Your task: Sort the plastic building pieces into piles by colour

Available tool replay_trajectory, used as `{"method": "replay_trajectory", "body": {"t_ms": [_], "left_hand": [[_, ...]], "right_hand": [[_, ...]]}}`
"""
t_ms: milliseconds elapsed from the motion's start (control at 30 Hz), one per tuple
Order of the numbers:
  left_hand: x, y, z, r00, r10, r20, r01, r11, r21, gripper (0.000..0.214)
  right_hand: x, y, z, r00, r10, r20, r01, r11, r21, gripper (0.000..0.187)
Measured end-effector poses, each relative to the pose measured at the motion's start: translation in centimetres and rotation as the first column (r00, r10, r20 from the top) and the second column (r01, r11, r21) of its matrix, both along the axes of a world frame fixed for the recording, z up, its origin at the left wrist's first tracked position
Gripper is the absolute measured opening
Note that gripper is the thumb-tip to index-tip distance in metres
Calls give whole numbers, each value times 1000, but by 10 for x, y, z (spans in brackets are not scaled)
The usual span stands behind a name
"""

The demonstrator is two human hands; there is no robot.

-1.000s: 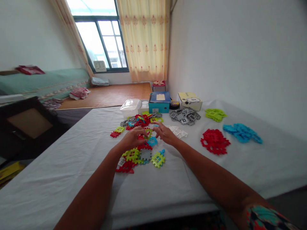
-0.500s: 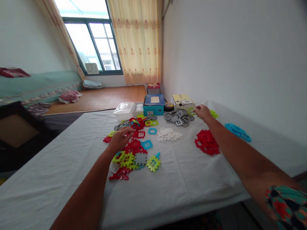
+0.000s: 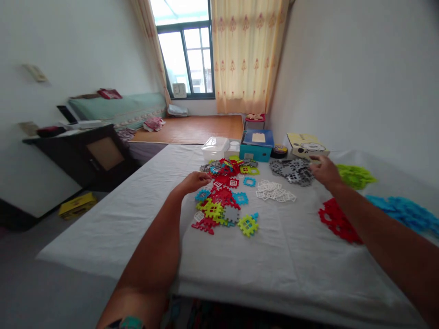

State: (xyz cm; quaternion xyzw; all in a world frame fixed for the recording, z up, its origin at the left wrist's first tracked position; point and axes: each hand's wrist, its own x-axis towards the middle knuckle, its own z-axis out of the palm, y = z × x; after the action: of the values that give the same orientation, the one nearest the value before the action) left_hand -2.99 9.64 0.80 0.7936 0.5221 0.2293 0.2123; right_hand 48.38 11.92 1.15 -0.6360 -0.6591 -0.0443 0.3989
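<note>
My left hand (image 3: 195, 183) hovers at the left edge of a mixed heap of plastic building pieces (image 3: 222, 196), fingers stretched out to the right. Nothing shows between them. The heap holds red, lime, blue, grey and white notched squares, some with window grids. My right hand (image 3: 324, 171) is above the table beside the pile of grey pieces (image 3: 291, 171), its fingers apart and without a piece in them. To its right lies a pile of lime green pieces (image 3: 355, 176). Red pieces (image 3: 338, 221) are partly hidden by my right forearm.
White window frames (image 3: 274, 191) lie spread in the middle, blue pieces (image 3: 404, 212) at the far right. Along the back stand a clear plastic tub (image 3: 215, 147), a blue box (image 3: 256, 146), a round black tin (image 3: 279, 151) and a yellow box (image 3: 307, 145). A white cloth covers the table.
The view has turned left. My right hand has shifted left from the lime pile towards the grey one; a lime piece at its fingertips no longer shows there. My left hand has moved slightly back.
</note>
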Motion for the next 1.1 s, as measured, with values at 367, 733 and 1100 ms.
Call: {"method": "replay_trajectory", "body": {"t_ms": [367,733,1100], "left_hand": [[-28,-9,8,968,-249,-31,233,938,-257,48],[66,-26,14,900,-207,384,225,974,-1,39],[60,-17,10,878,-57,475,84,996,-37,54]], "right_hand": [[-212,-79,-13,759,630,-162,-643,765,-35,27],[-224,-94,-22,668,572,-475,-680,729,-78,29],[-36,-96,8,918,156,-365,-178,984,-26,32]]}}
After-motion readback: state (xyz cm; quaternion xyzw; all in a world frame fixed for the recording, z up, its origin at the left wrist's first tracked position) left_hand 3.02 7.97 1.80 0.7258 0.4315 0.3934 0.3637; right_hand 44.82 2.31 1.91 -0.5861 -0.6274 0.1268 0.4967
